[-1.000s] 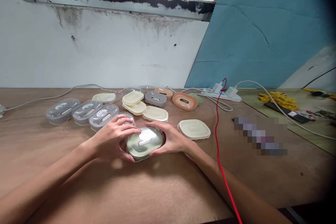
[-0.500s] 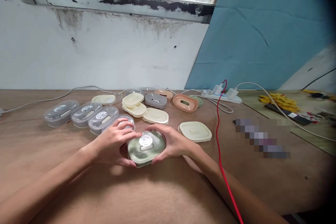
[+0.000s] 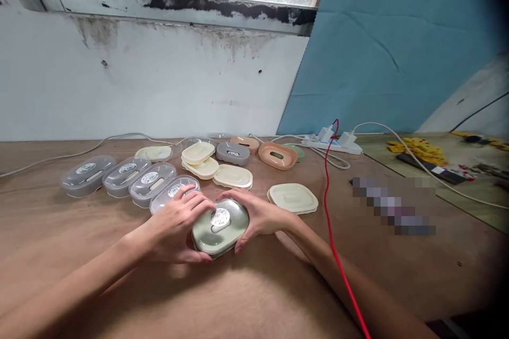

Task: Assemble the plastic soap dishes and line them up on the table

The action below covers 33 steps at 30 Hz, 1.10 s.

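Observation:
Both my hands hold a green soap box with a clear cover and a round white label, near the middle of the table. My left hand grips its left side, thumb at the near edge and fingers over the top. On the far right corner, my right hand curves round it with thumb and fingers. Just beyond my left hand is a row of several grey soap boxes under clear covers with round labels. A stack of cream oval plates lies to the right of my right hand.
Further back lie more cream plates, an uncovered grey box and an orange-brown dish. A red cable runs down the table from a white power strip. Yellow pieces lie at far right.
The view has shifted slightly. The green soap box is tilted a little more in my hands, and my right thumb has moved slightly along its near right edge.

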Each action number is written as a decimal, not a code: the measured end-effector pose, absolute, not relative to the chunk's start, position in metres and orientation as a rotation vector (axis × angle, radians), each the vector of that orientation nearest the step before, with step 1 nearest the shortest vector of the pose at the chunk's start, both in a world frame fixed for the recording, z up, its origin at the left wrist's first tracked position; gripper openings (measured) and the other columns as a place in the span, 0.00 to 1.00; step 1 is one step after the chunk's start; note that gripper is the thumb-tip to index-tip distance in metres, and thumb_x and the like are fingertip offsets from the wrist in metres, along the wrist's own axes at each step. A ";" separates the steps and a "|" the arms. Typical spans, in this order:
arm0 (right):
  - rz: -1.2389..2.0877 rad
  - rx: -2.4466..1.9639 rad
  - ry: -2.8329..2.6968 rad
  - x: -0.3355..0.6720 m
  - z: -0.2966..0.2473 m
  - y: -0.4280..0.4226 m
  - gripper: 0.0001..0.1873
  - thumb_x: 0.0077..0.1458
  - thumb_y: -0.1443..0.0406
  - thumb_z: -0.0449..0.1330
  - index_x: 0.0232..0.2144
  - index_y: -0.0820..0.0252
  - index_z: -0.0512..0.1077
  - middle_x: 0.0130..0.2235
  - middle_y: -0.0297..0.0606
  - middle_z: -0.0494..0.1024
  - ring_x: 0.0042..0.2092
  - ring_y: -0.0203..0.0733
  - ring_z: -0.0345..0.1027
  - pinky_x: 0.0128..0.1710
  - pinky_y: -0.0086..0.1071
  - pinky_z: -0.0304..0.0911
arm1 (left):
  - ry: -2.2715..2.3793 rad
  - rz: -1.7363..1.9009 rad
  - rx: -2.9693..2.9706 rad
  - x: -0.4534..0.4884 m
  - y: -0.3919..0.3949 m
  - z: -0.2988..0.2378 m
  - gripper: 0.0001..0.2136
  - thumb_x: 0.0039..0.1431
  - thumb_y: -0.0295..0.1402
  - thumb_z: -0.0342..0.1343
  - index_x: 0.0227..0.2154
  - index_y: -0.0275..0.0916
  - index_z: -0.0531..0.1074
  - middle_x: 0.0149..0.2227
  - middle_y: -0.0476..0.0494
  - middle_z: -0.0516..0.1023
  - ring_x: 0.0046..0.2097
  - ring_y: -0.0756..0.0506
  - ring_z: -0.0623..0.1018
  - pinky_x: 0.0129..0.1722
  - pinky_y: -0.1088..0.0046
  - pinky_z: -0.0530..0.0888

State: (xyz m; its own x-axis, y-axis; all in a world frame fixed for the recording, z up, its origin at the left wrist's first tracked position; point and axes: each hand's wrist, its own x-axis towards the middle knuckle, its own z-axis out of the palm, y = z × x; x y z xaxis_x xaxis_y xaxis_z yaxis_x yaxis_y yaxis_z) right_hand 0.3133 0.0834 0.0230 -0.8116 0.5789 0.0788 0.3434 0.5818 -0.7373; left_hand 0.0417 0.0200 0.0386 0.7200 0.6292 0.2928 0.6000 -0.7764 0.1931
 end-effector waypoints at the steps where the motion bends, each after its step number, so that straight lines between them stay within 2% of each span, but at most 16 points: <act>1: 1.082 -0.764 -2.500 0.313 0.023 0.085 0.57 0.30 0.49 0.82 0.62 0.53 0.66 0.62 0.42 0.70 0.64 0.55 0.63 0.65 0.45 0.60 | 1.021 0.509 2.840 0.042 0.019 0.039 0.39 0.50 0.57 0.68 0.60 0.43 0.66 0.53 0.36 0.77 0.55 0.33 0.76 0.67 0.44 0.59; 5: 1.086 -0.815 -2.521 0.312 0.026 0.088 0.59 0.25 0.49 0.83 0.60 0.58 0.69 0.59 0.44 0.73 0.61 0.57 0.65 0.63 0.44 0.61 | 1.025 0.424 2.879 0.041 0.016 0.043 0.41 0.51 0.55 0.68 0.67 0.50 0.63 0.51 0.41 0.77 0.57 0.32 0.74 0.68 0.39 0.55; 10: 1.067 -0.794 -2.496 0.313 0.027 0.088 0.59 0.24 0.49 0.83 0.60 0.56 0.71 0.57 0.43 0.75 0.59 0.57 0.68 0.60 0.43 0.64 | 1.039 0.431 2.825 0.041 0.017 0.045 0.41 0.50 0.52 0.69 0.66 0.48 0.65 0.48 0.41 0.78 0.53 0.35 0.75 0.69 0.40 0.55; 14: 1.059 -0.748 -2.430 0.315 0.018 0.088 0.60 0.29 0.49 0.82 0.65 0.53 0.68 0.61 0.45 0.73 0.61 0.57 0.67 0.62 0.45 0.63 | 1.080 0.448 2.857 0.042 0.016 0.043 0.41 0.48 0.55 0.70 0.64 0.47 0.69 0.45 0.41 0.79 0.55 0.33 0.75 0.69 0.40 0.57; 17: 1.045 -0.742 -2.307 0.317 0.012 0.089 0.60 0.34 0.50 0.81 0.67 0.53 0.64 0.62 0.46 0.72 0.59 0.55 0.69 0.58 0.44 0.67 | 1.185 0.502 2.936 0.043 0.013 0.041 0.41 0.48 0.58 0.69 0.62 0.43 0.71 0.46 0.38 0.79 0.58 0.29 0.73 0.69 0.36 0.56; 20: 0.979 -0.755 -2.249 0.318 0.011 0.090 0.56 0.35 0.52 0.81 0.64 0.54 0.64 0.58 0.46 0.73 0.52 0.49 0.73 0.50 0.39 0.71 | 1.272 0.568 2.998 0.046 0.010 0.038 0.39 0.50 0.57 0.68 0.61 0.39 0.73 0.58 0.29 0.75 0.64 0.25 0.69 0.70 0.32 0.52; 22: 0.839 -0.789 -2.276 0.318 0.013 0.089 0.49 0.39 0.54 0.80 0.61 0.54 0.66 0.56 0.44 0.74 0.48 0.46 0.73 0.46 0.37 0.72 | 1.339 0.592 2.984 0.048 0.010 0.036 0.37 0.52 0.55 0.67 0.60 0.37 0.73 0.61 0.27 0.73 0.66 0.24 0.68 0.70 0.31 0.52; 25: 0.590 -0.846 -2.317 0.316 0.015 0.087 0.36 0.49 0.58 0.75 0.58 0.53 0.69 0.53 0.42 0.75 0.46 0.44 0.73 0.43 0.36 0.71 | 1.481 0.629 2.865 0.050 0.011 0.029 0.35 0.56 0.52 0.66 0.60 0.34 0.71 0.59 0.29 0.75 0.63 0.27 0.71 0.68 0.33 0.58; 28: 0.526 -0.886 -2.326 0.312 0.014 0.085 0.27 0.56 0.60 0.70 0.57 0.53 0.70 0.47 0.39 0.76 0.40 0.40 0.73 0.39 0.34 0.70 | 1.608 0.661 2.780 0.052 0.012 0.025 0.34 0.57 0.51 0.64 0.58 0.30 0.72 0.57 0.27 0.76 0.61 0.28 0.73 0.64 0.42 0.68; 30: 0.557 -0.906 -2.338 0.309 0.012 0.083 0.27 0.58 0.60 0.68 0.58 0.52 0.70 0.44 0.37 0.76 0.35 0.36 0.71 0.35 0.32 0.69 | 1.689 0.635 2.756 0.052 0.012 0.027 0.34 0.57 0.52 0.64 0.57 0.29 0.73 0.55 0.25 0.76 0.59 0.28 0.74 0.61 0.45 0.71; 33: 0.583 -0.930 -2.331 0.305 0.010 0.080 0.30 0.60 0.61 0.67 0.63 0.51 0.66 0.44 0.36 0.75 0.32 0.34 0.69 0.33 0.30 0.68 | 1.725 0.536 2.765 0.048 0.016 0.042 0.36 0.53 0.57 0.64 0.54 0.30 0.76 0.51 0.27 0.79 0.54 0.28 0.77 0.59 0.43 0.71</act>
State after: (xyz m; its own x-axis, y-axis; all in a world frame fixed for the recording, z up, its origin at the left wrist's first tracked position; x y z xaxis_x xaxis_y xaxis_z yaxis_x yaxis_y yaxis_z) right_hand 0.3048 0.0800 0.0095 -0.6043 0.7232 0.3342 0.4810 0.6656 -0.5707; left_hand 0.0475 0.0161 0.0420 0.4054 0.8428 0.3539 0.8950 -0.4448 0.0339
